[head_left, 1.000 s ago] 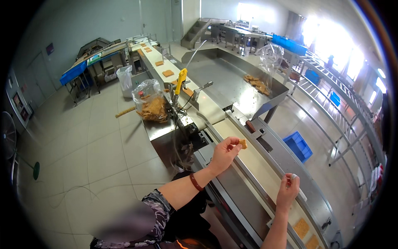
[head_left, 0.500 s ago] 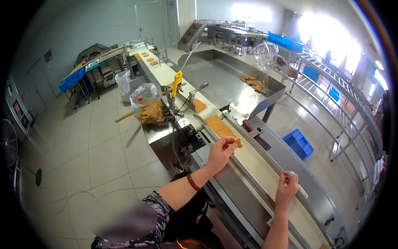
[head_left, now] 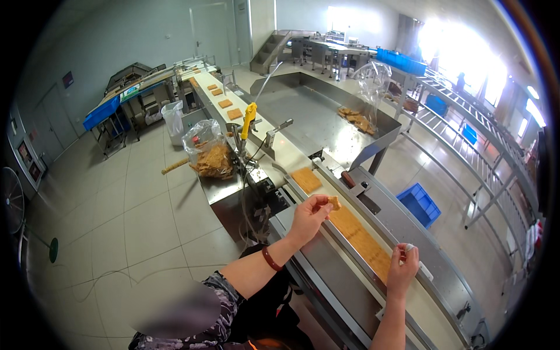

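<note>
My left hand (head_left: pixel 311 217) has a small toast fragment (head_left: pixel 334 202) pinched thumb-to-index; looks light, dry, probably crumbly, so soft edge grip. My right hand (head_left: pixel 403 265) is curled, fingertips together, whitish bit (head_left: pixel 410 247) there, can't tell if held. Toast slices (head_left: pixel 357 233) lie flat between both sets of fingers, metal rails (head_left: pixel 440 294) flanking; open belt (head_left: pixel 429 315) right of my right wrist, free air above

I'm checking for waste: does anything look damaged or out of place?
The small piece in the left hand looks broken, unlike the squares on the belt. Brown pieces also lie in an untidy heap in the steel tray.
</note>
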A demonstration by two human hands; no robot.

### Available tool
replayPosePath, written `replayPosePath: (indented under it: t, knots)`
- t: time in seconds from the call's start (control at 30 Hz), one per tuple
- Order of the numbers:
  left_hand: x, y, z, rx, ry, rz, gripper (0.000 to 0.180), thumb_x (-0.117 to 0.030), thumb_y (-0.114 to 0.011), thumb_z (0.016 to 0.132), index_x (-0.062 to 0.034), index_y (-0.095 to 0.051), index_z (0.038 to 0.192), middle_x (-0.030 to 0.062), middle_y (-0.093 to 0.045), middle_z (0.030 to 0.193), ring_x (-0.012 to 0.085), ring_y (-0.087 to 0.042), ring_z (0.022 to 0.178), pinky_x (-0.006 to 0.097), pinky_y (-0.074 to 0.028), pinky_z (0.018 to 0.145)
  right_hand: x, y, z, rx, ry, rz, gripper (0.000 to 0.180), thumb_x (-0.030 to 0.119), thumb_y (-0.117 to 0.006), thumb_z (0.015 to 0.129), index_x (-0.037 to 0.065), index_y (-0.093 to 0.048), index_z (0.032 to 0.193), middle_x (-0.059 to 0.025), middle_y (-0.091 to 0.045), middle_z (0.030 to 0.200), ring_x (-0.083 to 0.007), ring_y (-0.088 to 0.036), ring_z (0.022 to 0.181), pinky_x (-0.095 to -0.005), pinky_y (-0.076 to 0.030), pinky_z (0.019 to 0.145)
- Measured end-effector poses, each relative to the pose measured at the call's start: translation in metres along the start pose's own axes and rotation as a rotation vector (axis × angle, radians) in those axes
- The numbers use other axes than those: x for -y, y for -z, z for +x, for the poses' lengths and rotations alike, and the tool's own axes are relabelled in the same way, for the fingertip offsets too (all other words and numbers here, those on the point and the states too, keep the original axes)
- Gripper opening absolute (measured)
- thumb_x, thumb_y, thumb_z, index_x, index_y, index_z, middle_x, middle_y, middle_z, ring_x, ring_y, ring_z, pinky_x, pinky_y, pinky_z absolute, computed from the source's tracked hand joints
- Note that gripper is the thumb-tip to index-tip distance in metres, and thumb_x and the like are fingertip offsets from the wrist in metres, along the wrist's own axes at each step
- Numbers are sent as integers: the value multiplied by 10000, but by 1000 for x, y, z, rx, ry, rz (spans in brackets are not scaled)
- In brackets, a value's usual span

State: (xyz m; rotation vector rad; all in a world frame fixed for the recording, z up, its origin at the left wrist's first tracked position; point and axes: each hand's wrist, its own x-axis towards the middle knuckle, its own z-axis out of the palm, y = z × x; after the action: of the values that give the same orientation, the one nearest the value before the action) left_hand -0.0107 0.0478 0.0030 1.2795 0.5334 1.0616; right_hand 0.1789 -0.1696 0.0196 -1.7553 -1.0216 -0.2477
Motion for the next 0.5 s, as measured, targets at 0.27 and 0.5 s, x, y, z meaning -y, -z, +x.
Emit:
replayPosePath:
  t: [0.27, 0.5]
  knots:
    - [-1, 0, -1, 36, -9, -27, 210, -149, -656, 1052, -26, -664, 1222, -3, -715, 1012, 52, -601, 813, 222, -505, 747, 1, 0, 0, 7, -5, 4, 18, 7, -650, 952, -1, -636, 945, -102, -637, 929, -231, -610, 798, -345, -504, 713]
    - [0, -1, -1, 35, -16, -34, 213, -149, -656, 1052, -28, -665, 1226, -1, -713, 1014, 55, -606, 815, 223, -519, 751, 6, 0, 0, 14, -7, -1, 19, 7, -655, 948, -1, -638, 946, -102, -638, 928, -229, -606, 794, -343, -500, 705]
